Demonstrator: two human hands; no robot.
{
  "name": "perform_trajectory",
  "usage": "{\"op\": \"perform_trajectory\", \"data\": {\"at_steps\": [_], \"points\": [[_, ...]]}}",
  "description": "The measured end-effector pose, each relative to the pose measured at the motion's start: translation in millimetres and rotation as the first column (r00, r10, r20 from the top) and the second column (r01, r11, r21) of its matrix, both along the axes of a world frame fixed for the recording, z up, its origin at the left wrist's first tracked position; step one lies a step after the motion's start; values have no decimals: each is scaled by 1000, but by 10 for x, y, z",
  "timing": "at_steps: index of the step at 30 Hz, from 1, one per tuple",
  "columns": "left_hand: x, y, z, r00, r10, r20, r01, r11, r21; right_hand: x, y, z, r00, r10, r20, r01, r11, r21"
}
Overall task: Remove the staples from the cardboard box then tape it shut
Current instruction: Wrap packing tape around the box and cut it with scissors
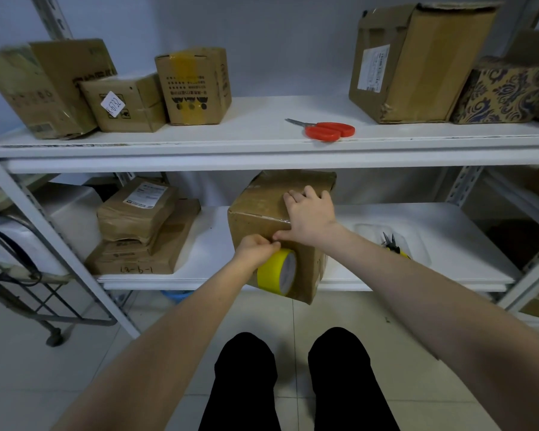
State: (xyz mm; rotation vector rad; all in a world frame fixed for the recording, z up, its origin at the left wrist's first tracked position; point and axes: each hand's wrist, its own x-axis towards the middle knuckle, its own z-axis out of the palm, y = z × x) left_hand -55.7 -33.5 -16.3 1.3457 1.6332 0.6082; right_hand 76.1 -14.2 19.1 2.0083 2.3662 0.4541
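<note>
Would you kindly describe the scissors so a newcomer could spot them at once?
Look at the upper white shelf. The scissors lie flat in the gap between its cardboard boxes. Their orange-red handles are the only red thing there.

Bare forearms [168, 321], black trousers [243, 384]

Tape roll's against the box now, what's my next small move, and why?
Probably draw the yellow tape roll away from the right hand with the left hand, paying out a short strip: the right thumb presses the front of the brown cardboard box near its top edge, beside the roll.
</note>
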Motion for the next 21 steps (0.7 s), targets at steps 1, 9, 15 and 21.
{"op": "perform_trajectory", "data": {"at_steps": [1, 9, 15, 21], "points": [[-9, 3, -8, 1000, -1, 30, 1, 1000, 2, -17, 3, -8, 1000, 0, 9, 0, 1000, 13], [26, 61, 52, 978, -115, -175, 119, 993, 16, 1, -8, -101, 1000, 9, 8, -10, 998, 55], [61, 63, -39, 957, -133, -256, 122, 991, -57, 7, -44, -111, 1000, 7, 21, -9, 998, 70], [49, 73, 21, 956, -134, -261, 124, 991, -55, 15, -23, -54, 999, 19, 29, -20, 999, 43]]}}
